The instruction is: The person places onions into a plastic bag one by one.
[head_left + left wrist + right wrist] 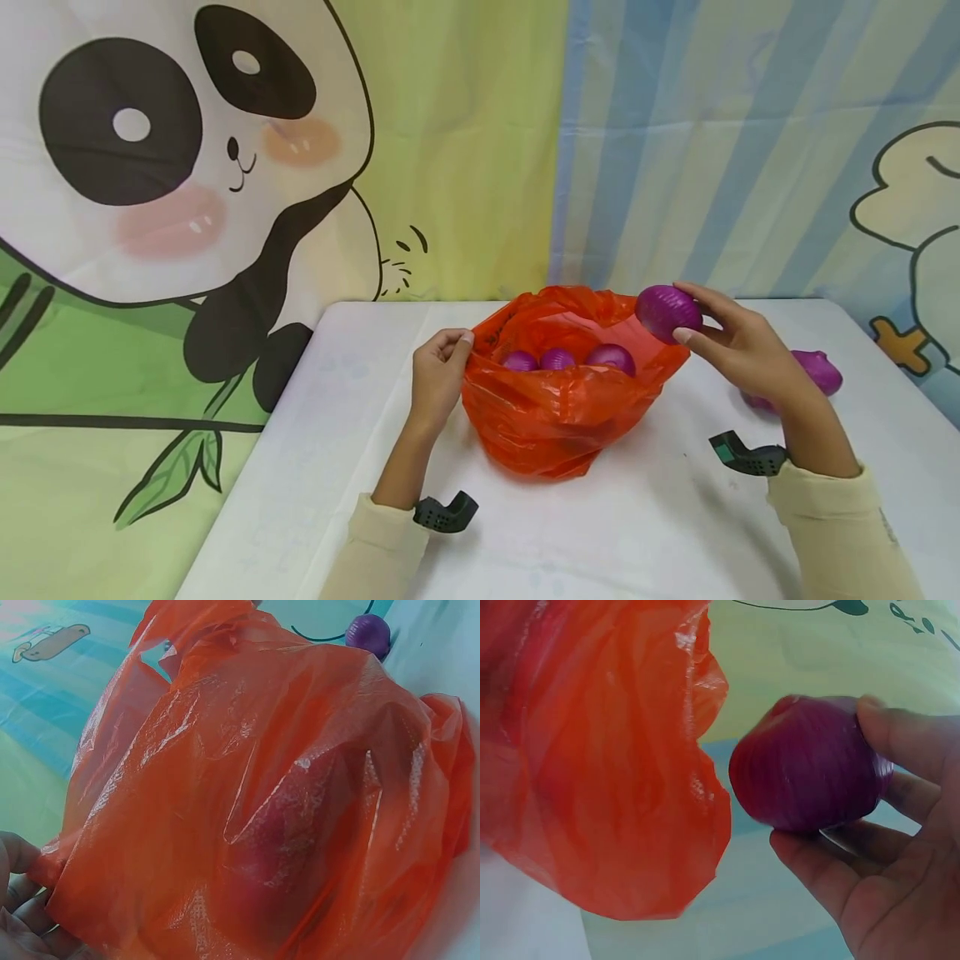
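Observation:
A red plastic bag (558, 417) stands on the white table with its mouth spread, and several purple onions (611, 358) show inside. At the bag's left rim, my left hand (438, 375) pinches the plastic between thumb and fingers; the left wrist view shows the bag's thin side (202, 825) stretching from those fingers. My right hand (742, 342) holds a purple onion (667, 313) at the bag's right rim, above the mouth's level. In the right wrist view, thumb and fingertips grip this onion (810, 765) beside the red plastic.
More purple onion (817, 372) lies on the white table (360, 400) to the right, partly behind my right forearm. A printed cloth with a panda (285, 208) hangs behind the table. Dark wrist devices (446, 512) sit on both sleeves.

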`<state>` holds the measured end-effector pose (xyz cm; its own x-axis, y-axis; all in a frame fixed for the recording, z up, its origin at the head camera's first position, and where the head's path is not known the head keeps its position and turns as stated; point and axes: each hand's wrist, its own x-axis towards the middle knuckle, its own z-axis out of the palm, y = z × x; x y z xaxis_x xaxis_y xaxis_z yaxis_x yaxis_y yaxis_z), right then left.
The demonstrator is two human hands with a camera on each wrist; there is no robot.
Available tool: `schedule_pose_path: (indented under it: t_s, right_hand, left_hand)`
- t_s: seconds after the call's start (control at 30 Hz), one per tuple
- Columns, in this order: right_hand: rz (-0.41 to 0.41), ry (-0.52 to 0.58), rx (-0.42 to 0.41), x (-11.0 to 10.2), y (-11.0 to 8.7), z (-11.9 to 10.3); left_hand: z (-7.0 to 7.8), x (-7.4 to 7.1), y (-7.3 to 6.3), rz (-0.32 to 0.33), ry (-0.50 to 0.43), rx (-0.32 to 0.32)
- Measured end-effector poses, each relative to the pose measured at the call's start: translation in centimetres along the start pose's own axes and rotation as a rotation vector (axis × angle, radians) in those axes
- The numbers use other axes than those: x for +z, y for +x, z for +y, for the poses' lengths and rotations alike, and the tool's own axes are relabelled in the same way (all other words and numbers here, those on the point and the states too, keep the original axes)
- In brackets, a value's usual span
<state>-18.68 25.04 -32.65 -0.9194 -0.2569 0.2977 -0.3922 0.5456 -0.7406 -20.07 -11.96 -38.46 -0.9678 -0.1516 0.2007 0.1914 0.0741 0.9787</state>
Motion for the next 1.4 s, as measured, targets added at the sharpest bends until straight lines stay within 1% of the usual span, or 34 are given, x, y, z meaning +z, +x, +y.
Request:
schedule_pose_path:
  t_s: [0.17, 0.23, 0.37, 0.47, 0.6, 0.77, 0.93, 1.1, 1.2, 1.4]
  right_hand:
    - [-0.081, 0.05, -0.034, -0.2, 1.2, -0.7]
    - [-0.143, 0.089, -0.072, -0.2, 1.8, -0.9]
    - [-0.304, 0.17, -0.13, 0.2, 3.1, -1.1]
    - [-0.379, 0.196, -0.122, 0.6, 4.0, -1.4]
    - [-0.408, 0.21, -0.112, 1.2, 4.8, -1.6]
    - [-0.426, 0.215, -0.137, 1.7, 5.4, -1.6]
    - [-0.467, 0.203, -0.122, 2.0, 6.0, -1.7]
    - [-0.527, 0.16, -0.103, 2.2, 6.9, -2.1]
    - [-0.565, 0.132, -0.107, 2.5, 7.5, -2.6]
    - [-0.603, 0.059, -0.122, 2.8, 8.4, -3.3]
  left_hand:
    - [0.1, -0.1, 0.0, -0.004, -0.001, 0.005]
    - [0.0, -0.1, 0.1, -0.006, 0.001, 0.008]
    - [0.0, 0.0, 0.0, -0.008, 0.011, 0.005]
    - [0.1, 0.1, -0.1, -0.012, 0.012, 0.001]
    - [0.1, 0.1, -0.2, -0.016, 0.011, 0.004]
    - [0.2, 0.2, -0.2, -0.018, 0.019, 0.006]
    - [0.2, 0.2, -0.2, -0.013, 0.023, 0.008]
    - [0.1, 0.3, -0.2, -0.02, 0.028, 0.02]
    - [0.1, 0.4, -0.2, -0.015, 0.038, 0.023]
    - [0.0, 0.5, -0.2, -0.018, 0.035, 0.02]
